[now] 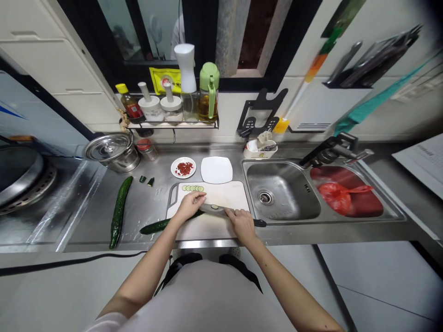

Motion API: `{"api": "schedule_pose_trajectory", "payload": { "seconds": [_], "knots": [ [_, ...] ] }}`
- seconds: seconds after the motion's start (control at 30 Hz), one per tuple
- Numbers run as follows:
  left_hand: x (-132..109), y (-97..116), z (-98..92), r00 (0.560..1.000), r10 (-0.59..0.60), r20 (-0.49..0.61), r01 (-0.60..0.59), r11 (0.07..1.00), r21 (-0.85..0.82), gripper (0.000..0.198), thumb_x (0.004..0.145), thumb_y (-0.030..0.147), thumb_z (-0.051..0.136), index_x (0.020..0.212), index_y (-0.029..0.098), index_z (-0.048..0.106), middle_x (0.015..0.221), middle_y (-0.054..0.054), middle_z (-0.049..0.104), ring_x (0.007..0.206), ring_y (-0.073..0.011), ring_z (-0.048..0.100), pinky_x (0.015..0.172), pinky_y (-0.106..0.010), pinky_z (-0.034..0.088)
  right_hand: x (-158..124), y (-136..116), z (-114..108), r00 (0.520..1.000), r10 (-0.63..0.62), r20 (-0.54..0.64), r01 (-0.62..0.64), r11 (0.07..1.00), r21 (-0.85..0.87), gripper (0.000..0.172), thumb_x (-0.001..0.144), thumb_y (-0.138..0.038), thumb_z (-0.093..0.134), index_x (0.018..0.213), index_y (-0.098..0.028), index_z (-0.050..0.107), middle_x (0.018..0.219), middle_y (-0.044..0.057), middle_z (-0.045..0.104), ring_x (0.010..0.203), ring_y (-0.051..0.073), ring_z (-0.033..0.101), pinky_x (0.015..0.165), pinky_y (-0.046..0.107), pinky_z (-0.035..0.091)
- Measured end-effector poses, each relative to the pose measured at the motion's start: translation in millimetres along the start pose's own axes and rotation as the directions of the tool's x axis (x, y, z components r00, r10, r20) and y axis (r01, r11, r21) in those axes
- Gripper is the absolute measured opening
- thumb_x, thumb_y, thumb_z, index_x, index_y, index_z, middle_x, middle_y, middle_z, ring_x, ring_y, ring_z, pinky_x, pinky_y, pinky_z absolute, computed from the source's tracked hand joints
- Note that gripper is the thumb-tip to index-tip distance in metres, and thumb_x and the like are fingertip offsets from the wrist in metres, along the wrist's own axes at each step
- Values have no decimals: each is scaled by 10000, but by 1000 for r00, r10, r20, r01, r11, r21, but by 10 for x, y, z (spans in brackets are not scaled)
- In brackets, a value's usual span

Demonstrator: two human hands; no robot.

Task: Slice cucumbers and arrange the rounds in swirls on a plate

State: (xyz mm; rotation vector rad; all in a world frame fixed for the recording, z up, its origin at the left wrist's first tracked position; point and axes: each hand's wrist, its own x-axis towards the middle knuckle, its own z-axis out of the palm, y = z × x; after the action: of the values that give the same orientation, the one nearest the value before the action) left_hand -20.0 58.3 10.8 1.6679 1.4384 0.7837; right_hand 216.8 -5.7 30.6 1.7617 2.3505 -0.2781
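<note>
My right hand (242,225) is wrapped round a kitchen knife (223,211), its black handle poking out to the right. A cucumber slice (214,207) sticks to the blade. My left hand (189,205) is by the blade's tip, fingers stretched and slightly apart, with nothing visible in them. Below it a cut cucumber (155,226) lies partly on the white cutting board (231,191), its right end hidden by hand and blade. A row of several cucumber slices (193,188) lies at the board's upper left.
Behind the board are a plate of chopped red pieces (184,168) and a white plate (216,169). On the left lie a whole cucumber (121,212) and two cucumber ends (150,182), near a lidded pot (116,152). A sink (284,189) is on the right.
</note>
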Motion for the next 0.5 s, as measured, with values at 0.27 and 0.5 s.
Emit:
{"api": "schedule_pose_trajectory", "payload": {
  "seconds": [0.27,0.5],
  "knots": [
    [-1,269,92,941,31,338,-95,980,176,235,813,406,625,903,229,751,881,-33,737,804,-182,657,747,-265,484,-57,35,64,993,-86,-84,85,996,-11,473,975,-190,339,1410,-279,498,935,116,616,916,238,494,812,360,290],
    [72,198,216,957,-52,287,22,994,107,107,754,252,629,810,196,700,744,-7,690,682,-142,614,630,-234,441,-78,106,155,994,-78,-72,76,997,-29,474,956,-166,374,1394,-277,517,911,110,617,899,232,498,802,348,295]
  ]
}}
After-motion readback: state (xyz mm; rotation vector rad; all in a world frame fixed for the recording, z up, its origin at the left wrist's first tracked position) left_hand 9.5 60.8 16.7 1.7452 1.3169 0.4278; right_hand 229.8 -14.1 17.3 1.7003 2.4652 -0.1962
